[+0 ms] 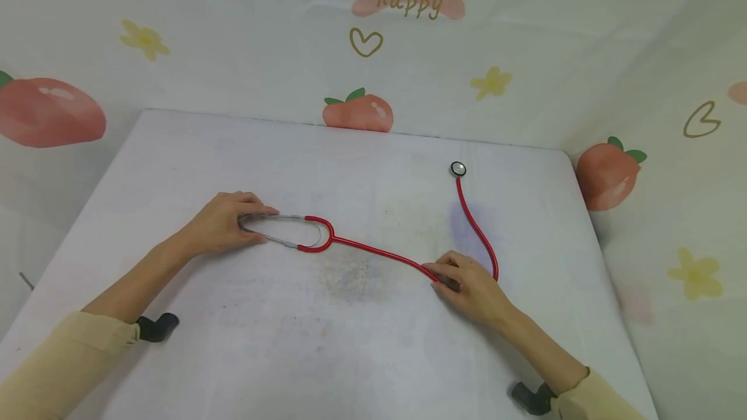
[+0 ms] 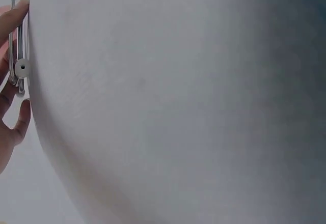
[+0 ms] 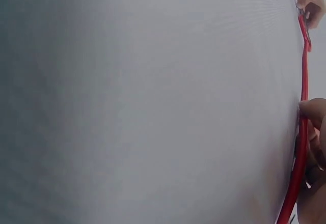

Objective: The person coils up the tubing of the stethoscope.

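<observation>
Stethoscope: the stethoscope [image 1: 379, 251] lies across the middle of the bench [image 1: 262, 342], reaching from one hand to the other and past it.
Long axis: mostly left to right, slanting a little toward the person at the right; beyond the right hand the tubing [image 1: 482, 236] curves away to the far side.
Left hand: the left hand [image 1: 217, 225] grips the earpiece end, fingers along the far ear tube and thumb by the near one.
Right hand: the right hand [image 1: 471, 285] pinches the tubing between thumb and fingers; the bend behind it is hidden.
Nearer hand: the chest piece [image 1: 458, 168] lies beyond the right hand, well apart from it, and farther still from the left.
Ear tubes: the ear tubes [image 1: 286, 216] are slim, shiny and metallic, forming a narrow loop, with a thin spring [image 1: 320, 235] bowed inside the fork.
Eartip: a pale, round eartip [image 2: 22, 68] with a dark hole shows beside the left fingers.
Tubing: smooth, glossy red, seemingly flexible, splitting into a U-shaped fork [image 1: 332, 225].
Chest piece: a small disc, dark-rimmed with a silvery face.
Bench top: whitish, matt, with grey and violet smudges.
</observation>
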Motion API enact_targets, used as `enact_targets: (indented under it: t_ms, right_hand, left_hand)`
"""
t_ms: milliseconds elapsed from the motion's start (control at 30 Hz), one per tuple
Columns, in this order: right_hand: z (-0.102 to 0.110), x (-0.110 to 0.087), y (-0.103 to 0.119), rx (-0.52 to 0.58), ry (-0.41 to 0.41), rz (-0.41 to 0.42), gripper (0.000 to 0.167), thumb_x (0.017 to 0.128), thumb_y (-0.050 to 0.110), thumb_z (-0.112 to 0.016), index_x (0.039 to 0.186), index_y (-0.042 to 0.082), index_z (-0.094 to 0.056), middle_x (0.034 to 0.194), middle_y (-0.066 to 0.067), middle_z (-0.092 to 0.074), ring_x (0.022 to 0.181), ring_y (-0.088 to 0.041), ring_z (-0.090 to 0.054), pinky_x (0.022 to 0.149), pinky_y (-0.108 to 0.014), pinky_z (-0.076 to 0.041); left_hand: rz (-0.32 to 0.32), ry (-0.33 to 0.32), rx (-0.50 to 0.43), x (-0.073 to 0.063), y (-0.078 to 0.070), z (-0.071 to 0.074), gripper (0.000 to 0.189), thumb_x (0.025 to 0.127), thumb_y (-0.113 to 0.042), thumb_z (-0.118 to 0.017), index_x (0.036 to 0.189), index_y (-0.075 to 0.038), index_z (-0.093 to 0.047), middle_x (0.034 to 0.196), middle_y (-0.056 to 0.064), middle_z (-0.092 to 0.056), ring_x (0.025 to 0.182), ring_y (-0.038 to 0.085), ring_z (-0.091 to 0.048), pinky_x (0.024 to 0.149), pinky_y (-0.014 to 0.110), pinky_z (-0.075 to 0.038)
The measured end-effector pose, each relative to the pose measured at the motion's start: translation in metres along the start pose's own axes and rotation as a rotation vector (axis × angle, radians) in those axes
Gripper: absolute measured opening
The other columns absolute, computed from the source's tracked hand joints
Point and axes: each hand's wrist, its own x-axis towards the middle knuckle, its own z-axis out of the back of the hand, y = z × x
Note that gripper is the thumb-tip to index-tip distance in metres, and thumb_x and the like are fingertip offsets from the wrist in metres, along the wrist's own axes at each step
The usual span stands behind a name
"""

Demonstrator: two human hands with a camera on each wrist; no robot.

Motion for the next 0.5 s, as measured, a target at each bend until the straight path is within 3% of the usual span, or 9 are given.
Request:
enact_targets:
  t_ms: [233, 333, 500]
  right_hand:
    - [0.006, 0.003, 0.002, 0.094, 0.012, -0.023, 0.036, 0.083, 0.005, -0.078, 0.116, 0.017, -0.074, 0.099, 0.009, -0.062, 0.078, -0.001, -0.053, 0.066, -0.015, -0.045]
    - [0.009, 0.005, 0.002, 0.139, -0.005, -0.032, 0.037, 0.083, 0.0, -0.077, 0.117, 0.014, -0.073, 0.101, 0.007, -0.063, 0.079, -0.002, -0.058, 0.068, -0.015, -0.048]
    - [0.014, 0.008, 0.0, 0.223, -0.034, -0.043, 0.04, 0.081, -0.008, -0.076, 0.116, 0.009, -0.072, 0.102, 0.004, -0.065, 0.077, -0.005, -0.062, 0.068, -0.018, -0.052]
  left_hand:
    - [0.01, -0.02, -0.096, 0.002, -0.003, 0.003, 0.051, 0.067, -0.013, -0.092, 0.114, -0.02, -0.076, 0.097, -0.009, -0.062, 0.077, 0.006, -0.053, 0.067, 0.02, -0.044]
    - [-0.004, -0.022, -0.137, 0.003, -0.003, 0.004, 0.051, 0.067, -0.009, -0.092, 0.114, -0.017, -0.076, 0.095, -0.006, -0.061, 0.075, 0.006, -0.053, 0.066, 0.017, -0.045]
    - [-0.034, -0.045, -0.132, 0.009, -0.007, 0.009, 0.053, 0.063, -0.005, -0.093, 0.113, -0.014, -0.075, 0.095, -0.003, -0.062, 0.071, 0.007, -0.049, 0.062, 0.016, -0.04]
